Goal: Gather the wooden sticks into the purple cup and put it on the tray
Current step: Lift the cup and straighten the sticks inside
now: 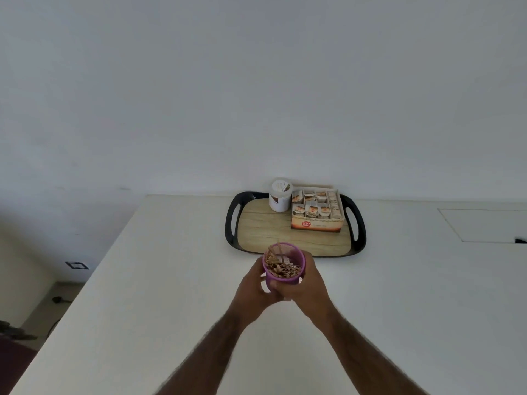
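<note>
— Purple, dead centre: the purple cup [283, 277], wooden sticks [281, 266] inside. Who has it?
— Both hands! The left hand [253, 289] wraps one side, the right hand [312, 286] the other, over the worktop [171, 280], just short of the tray [265, 229].

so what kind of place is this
Probably a tea or coffee corner in an office or home: a white counter against a bare wall, a tray holding a box of sachets and a jar, and a purple cup of wooden sticks gripped by the left hand and right hand.
</note>
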Action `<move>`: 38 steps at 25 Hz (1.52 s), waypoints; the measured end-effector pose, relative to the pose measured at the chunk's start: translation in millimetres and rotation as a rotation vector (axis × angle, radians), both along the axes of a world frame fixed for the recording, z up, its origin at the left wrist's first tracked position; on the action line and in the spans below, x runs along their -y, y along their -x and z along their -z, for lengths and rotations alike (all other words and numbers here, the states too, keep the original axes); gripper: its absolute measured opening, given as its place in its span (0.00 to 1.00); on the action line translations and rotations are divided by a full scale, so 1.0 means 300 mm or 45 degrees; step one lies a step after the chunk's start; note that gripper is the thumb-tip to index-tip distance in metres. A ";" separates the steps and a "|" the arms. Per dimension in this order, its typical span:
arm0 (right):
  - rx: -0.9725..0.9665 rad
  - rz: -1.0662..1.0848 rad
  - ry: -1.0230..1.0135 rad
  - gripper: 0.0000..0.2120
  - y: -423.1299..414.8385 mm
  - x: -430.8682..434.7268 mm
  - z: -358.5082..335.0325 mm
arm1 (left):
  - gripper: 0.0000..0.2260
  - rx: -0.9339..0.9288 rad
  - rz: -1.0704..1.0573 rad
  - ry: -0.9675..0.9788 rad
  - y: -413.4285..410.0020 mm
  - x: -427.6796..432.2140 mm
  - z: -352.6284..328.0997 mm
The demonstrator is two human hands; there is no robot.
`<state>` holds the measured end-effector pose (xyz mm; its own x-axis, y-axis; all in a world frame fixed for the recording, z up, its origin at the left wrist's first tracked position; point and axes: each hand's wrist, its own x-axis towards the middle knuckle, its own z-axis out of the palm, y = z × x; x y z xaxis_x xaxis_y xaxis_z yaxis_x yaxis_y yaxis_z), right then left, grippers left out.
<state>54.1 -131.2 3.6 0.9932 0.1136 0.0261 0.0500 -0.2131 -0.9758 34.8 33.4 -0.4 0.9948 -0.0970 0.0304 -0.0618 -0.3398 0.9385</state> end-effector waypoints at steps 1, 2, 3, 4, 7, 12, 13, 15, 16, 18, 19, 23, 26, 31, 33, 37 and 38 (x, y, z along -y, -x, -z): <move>0.002 0.016 0.007 0.40 -0.002 0.000 0.000 | 0.38 0.017 -0.010 -0.001 -0.003 0.003 -0.001; -0.025 0.025 -0.001 0.40 0.005 0.003 0.005 | 0.38 0.015 -0.003 -0.003 -0.003 0.007 0.007; -0.052 0.030 -0.012 0.40 0.016 0.006 0.009 | 0.38 0.003 0.011 -0.011 0.005 0.009 0.014; -0.051 0.030 -0.006 0.40 0.020 0.007 0.008 | 0.38 0.004 0.012 -0.018 0.011 0.008 0.015; -0.049 0.012 0.024 0.39 0.029 0.007 -0.005 | 0.40 -0.067 0.028 -0.034 0.024 0.014 0.028; 0.035 0.086 0.031 0.40 0.029 0.029 -0.011 | 0.40 -0.004 0.003 -0.086 0.026 0.012 0.005; -0.007 0.044 0.050 0.40 0.037 0.026 0.006 | 0.37 -0.029 0.001 -0.096 0.031 0.008 0.014; -0.010 0.030 0.090 0.39 0.072 0.015 0.025 | 0.33 -0.014 -0.013 -0.085 0.051 0.005 0.034; 0.019 0.042 0.097 0.40 0.078 0.014 0.025 | 0.32 -0.007 -0.012 -0.077 0.054 0.008 0.027; 0.005 0.039 0.137 0.40 0.067 0.012 0.038 | 0.29 -0.049 -0.027 -0.129 0.048 0.020 0.045; -0.002 0.009 0.151 0.40 0.079 0.011 0.043 | 0.29 -0.073 -0.022 -0.101 0.062 0.024 0.054; 0.000 -0.028 0.256 0.38 0.082 0.022 0.045 | 0.28 -0.051 -0.032 -0.151 0.067 0.024 0.066; 0.012 -0.009 0.263 0.42 0.059 0.040 0.044 | 0.30 -0.055 -0.007 -0.173 0.065 0.031 0.054; 0.013 0.066 0.199 0.39 0.053 0.045 0.042 | 0.39 -0.155 -0.005 -0.127 0.069 0.022 0.079; 0.022 0.069 0.210 0.40 0.039 0.056 0.040 | 0.43 -0.159 0.011 -0.121 0.064 0.015 0.088; 0.018 0.025 0.209 0.40 0.010 0.092 0.023 | 0.46 -0.167 0.024 -0.132 0.060 0.012 0.087; 0.019 0.019 0.214 0.40 0.008 0.091 0.021 | 0.46 -0.166 0.028 -0.133 0.058 0.016 0.083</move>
<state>51.6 -158.4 -2.7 0.9944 0.1030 0.0228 0.0600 -0.3743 -0.9254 17.5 28.7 -25.1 0.9873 -0.1145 -0.1105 0.0500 -0.4358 0.8987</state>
